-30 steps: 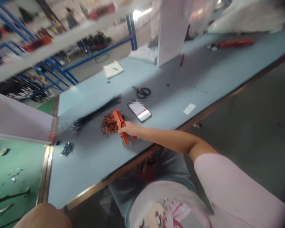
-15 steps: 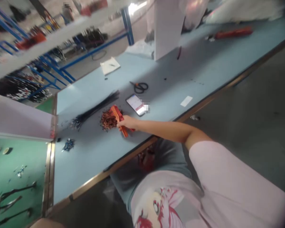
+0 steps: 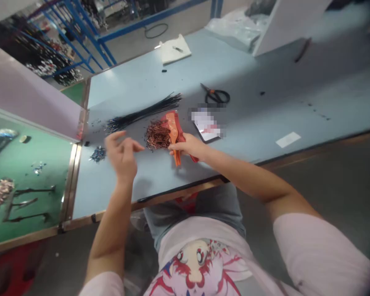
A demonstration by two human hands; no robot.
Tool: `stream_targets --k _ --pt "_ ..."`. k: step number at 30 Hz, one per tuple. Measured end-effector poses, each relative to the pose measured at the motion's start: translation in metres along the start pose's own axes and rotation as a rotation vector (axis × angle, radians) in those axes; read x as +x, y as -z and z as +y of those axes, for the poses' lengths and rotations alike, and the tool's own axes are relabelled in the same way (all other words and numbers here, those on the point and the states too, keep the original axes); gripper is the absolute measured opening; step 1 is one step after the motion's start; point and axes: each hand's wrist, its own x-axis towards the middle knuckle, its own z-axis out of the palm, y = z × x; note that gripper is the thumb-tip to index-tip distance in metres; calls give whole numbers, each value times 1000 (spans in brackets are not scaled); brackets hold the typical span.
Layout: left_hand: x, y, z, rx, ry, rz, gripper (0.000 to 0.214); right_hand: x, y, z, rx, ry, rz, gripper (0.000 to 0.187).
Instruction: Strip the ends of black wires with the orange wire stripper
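Note:
My right hand is wrapped round an orange-and-red wire stripper, with its orange grip toward me. The tool's head lies against a heap of copper-coloured scraps on the blue-grey bench. To the left, my left hand hangs above the bench with its fingers loosely bent and apart, and I see nothing in it. Just beyond it lies a bundle of thin black wires. A small pile of dark blue clippings is beside my left hand.
Black-handled scissors and a phone lie right of the tool. A notepad is at the back edge. One white label lies near the front right. White panels border the bench, with a green work surface at left.
My left arm has come into view and its hand is raised over the bench. The view has turned, shifting the bench things. My right hand still holds the wire stripper by the scrap heap.

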Motion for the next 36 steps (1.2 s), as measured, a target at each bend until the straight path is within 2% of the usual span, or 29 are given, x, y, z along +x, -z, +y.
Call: stream_targets --k 2,4,7,10,14,19,26,30,36 --pt "5 -10 -26 41 110 -74 13 -1 0 0 -35 -23 -2 21" --pt "6 -19 -48 67 189 -142 10 -2 1 2 -59 -52 5 23" --pt "1 -22 -64 39 206 -117 7 -4 3 4 -66 -88 4 27" --pt "-6 -17 -61 17 164 -66 8 -6 5 5 -80 -123 -36 32" --pt "-8 -14 -54 135 52 -60 9 -8 4 8 -145 -200 -115 40" --pt "-10 -17 -57 215 -19 -73 11 -12 0 10 -99 -271 -82 48" --pt "-16 -19 -57 237 -129 -105 17 -18 -1 9 -100 -282 -101 50" --pt "-17 -19 -57 301 -179 -89 18 -19 -2 12 -107 -289 -144 50" --pt "-15 -20 -59 316 -240 -35 13 -19 -1 10 -97 -258 -114 51"
